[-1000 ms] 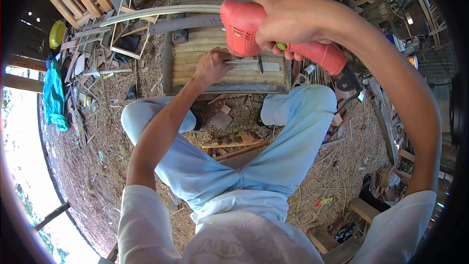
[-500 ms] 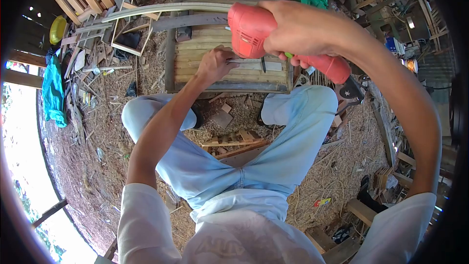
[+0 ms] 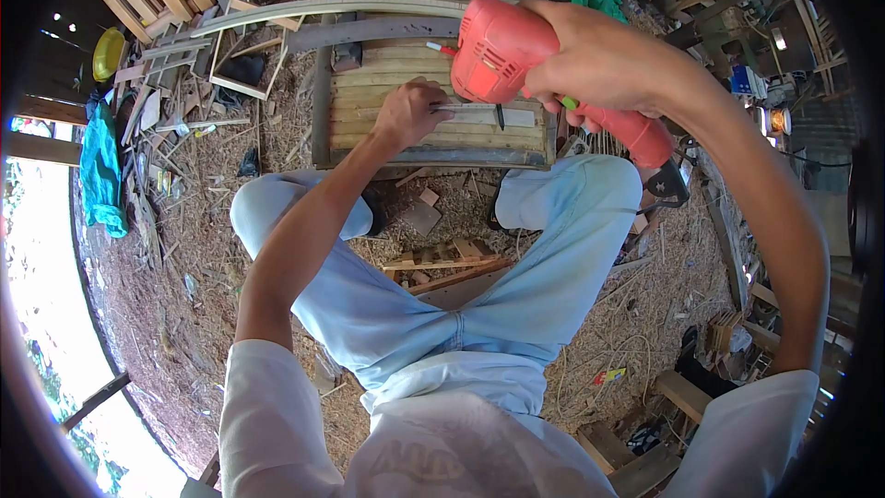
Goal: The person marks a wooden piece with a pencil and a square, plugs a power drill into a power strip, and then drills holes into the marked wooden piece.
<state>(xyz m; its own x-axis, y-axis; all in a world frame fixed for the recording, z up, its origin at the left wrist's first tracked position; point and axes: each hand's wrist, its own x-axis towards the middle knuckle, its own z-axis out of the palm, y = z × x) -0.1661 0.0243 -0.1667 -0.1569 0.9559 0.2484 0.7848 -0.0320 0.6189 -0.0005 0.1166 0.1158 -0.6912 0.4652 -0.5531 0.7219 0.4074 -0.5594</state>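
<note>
closest in, the person's pale blue trousers (image 3: 553, 277) spread wide, with wood offcuts (image 3: 447, 263) on the ground between the legs. past the knees, the right hand (image 3: 599, 65) is wrapped round the grip of a red power tool (image 3: 505, 44), whose head is over the slatted bench (image 3: 355, 111); whether it touches anything there cannot be told. its dark cord (image 3: 673, 194) trails off near the right knee, and a snag there could jerk the tool sideways.

the left hand (image 3: 407, 115) rests over the slats, fingertips and thumb together, apparently pinching the left end of a pale strip (image 3: 521, 117) that lies flat on the bench. that pinch holds one end only, so a knock at the other could swing the strip askew. a dark slim object (image 3: 501, 117) lies across it, just below the tool's head, and could roll off if brushed. the tool is close to the left hand; a slip could bring it onto the fingers.

farther off, a curved wooden strip (image 3: 369, 5) and a grey board (image 3: 378, 30) reach across the bench's far side; bumping either might disturb the work.
</note>
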